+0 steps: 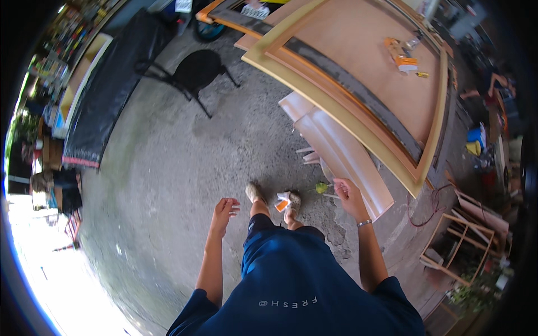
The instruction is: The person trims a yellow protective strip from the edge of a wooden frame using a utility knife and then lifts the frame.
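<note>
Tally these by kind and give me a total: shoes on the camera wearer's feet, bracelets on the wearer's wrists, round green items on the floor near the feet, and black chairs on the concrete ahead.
Shoes: 2
Bracelet: 1
Round green item: 1
Black chair: 1
Total: 5

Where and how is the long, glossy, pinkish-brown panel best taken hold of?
Perhaps grip the panel by its near end, coming from the person's side: that end shows uncovered, while the large yellow-bordered frame overlaps its farther part.
</note>
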Demonstrator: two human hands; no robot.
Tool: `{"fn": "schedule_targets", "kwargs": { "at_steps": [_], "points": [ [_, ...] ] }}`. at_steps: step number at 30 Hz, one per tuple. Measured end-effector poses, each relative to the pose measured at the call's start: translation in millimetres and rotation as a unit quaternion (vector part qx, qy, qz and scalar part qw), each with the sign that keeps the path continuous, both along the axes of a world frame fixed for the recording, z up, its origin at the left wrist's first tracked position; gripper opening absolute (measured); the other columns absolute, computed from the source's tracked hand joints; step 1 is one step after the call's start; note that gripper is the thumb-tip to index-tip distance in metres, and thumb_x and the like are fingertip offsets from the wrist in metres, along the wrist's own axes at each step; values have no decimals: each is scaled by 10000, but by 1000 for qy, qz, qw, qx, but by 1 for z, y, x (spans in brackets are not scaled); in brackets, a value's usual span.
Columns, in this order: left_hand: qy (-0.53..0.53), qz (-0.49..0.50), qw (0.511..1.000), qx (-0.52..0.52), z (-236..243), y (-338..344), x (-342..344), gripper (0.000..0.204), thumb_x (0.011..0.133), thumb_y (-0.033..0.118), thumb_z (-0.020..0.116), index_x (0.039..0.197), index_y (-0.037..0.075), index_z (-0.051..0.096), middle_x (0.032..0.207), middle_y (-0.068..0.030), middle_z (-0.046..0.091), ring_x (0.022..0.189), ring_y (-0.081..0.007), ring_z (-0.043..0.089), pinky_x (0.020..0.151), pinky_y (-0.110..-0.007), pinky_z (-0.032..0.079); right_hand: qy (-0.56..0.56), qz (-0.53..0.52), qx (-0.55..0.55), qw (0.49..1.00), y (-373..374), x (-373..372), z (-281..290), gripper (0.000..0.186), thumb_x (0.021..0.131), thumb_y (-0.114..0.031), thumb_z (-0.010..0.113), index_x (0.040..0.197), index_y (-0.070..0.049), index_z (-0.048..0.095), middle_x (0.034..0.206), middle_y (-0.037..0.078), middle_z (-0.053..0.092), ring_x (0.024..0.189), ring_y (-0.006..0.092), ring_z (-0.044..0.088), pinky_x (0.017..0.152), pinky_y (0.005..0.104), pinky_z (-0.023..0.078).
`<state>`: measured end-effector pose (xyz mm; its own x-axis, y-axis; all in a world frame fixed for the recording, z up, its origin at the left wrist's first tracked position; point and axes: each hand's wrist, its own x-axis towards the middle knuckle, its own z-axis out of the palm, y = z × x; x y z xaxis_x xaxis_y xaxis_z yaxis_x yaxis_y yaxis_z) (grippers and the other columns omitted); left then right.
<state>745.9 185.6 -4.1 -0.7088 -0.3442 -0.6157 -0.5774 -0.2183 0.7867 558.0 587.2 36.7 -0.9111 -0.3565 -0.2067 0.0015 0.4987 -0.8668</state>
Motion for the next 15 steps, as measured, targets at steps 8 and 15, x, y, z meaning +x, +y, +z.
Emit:
{"fn": "schedule_targets", "kwargs": {
  "at_steps": [8,15],
  "points": [
    [73,-130,988,-49,-14,-98,-216,274,1031,322,523,1131,79,600,1033,-61,690,828,-142,654,706,-297,511,60,-284,38,956,39,-63,35,299,1006,-236,581,1221,-34,630,1042,93,680,849,155,625,721,283,524],
    [206,-165,950,-167,34,-149,-452,212,1032,306,529,1063,108,600,965,1,660,809,-93,610,652,-233,441,123,-465,-18,877,113,-105,55,314,1038,-281,540,1216,-31,607,937,9,643,826,105,612,688,246,483]
  ]
}}
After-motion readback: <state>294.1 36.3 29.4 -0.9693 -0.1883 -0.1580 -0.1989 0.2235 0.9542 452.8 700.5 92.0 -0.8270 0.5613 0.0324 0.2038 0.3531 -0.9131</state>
